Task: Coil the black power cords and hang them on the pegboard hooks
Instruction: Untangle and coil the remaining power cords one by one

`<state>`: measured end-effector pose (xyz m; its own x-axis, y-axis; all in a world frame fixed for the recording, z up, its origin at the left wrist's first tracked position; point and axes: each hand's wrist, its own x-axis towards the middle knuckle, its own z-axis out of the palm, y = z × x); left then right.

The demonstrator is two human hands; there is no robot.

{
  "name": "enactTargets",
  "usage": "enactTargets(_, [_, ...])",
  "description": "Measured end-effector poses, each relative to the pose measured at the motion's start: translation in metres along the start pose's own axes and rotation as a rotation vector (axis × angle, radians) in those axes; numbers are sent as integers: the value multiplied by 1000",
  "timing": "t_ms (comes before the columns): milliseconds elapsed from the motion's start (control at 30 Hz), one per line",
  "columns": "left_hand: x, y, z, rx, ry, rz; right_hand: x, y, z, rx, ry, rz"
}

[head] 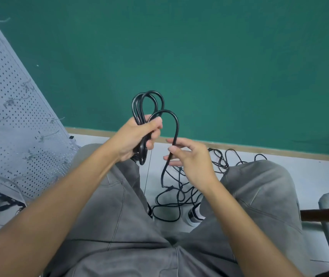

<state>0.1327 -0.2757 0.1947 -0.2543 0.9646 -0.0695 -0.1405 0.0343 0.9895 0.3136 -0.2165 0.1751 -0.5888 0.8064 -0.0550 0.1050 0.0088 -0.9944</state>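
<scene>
A flat teal-green wall (209,56) fills the upper part of the head view, ending in a tan baseboard strip (259,149) where it meets the pale grey floor (309,176). Leaning in from the left is a pale grey perforated metal pegboard (5,108), its face dotted with rows of small holes and carrying a few thin wire hooks (49,134). Below, the person's legs in grey fabric trousers (119,226) spread to either side, and part of a grey padded seat with a dark wooden rail (327,214) shows at the right edge. On the floor between the legs lies a loose tangle of thin black power cords (181,194), looping over one another and reaching toward the baseboard behind the right knee. The left hand (135,138) is closed tight around a coiled black power cord (145,108), whose several loops stand up above the fist and poke out below it, held in the air in front of the wall. From that bundle one strand arches up and over to the right and drops past the right hand (189,156), which is mostly open, its thumb and forefinger lightly pinching the strand while the other fingers are spread loose; the strand then hangs down to the tangle on the floor.
</scene>
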Motion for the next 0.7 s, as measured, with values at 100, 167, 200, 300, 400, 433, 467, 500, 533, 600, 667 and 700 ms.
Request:
enactTargets(100, [-5, -8, 13, 58, -4, -16, -2, -26, 2, 87, 30, -89])
enactTargets(167, [-8, -9, 21, -4, 0, -51, -1, -38, 4, 125, 67, -83])
enactTargets(200, [-9, -8, 24, -48, 2, -68, 0, -41, 4, 135, 83, -63])
enactTargets(300, [-11, -4, 26, -169, -38, -85, 2, -46, 4, 201, 97, 4])
enactTargets(400, [-13, 0, 29, -195, -106, -113, 4, -45, 2, 269, 132, 45])
enactTargets(433, [-13, 1, 30, -184, -120, -127, 6, -44, 2, 232, 161, 36])
enactTargets(467, [-13, 3, 31, -150, -125, -134, 8, -42, 1, 161, 192, 17])
enactTargets(500, [-12, 5, 32, -103, -122, -135, 10, -40, 1, 60, 218, 6])
enactTargets(533, [-12, 7, 32, -56, -107, -132, 11, -38, 0, -48, 236, 4])
enactTargets(600, [-10, 9, 33, -13, -54, -108, 12, -32, -2, -120, 225, 30])
enactTargets(667, [-5, 10, 34, -49, 25, -65, 9, -23, 2, 6, 92, 67])
enactTargets(700, [-1, 10, 35, -93, 85, -51, 7, -17, 7, 65, 20, 97])
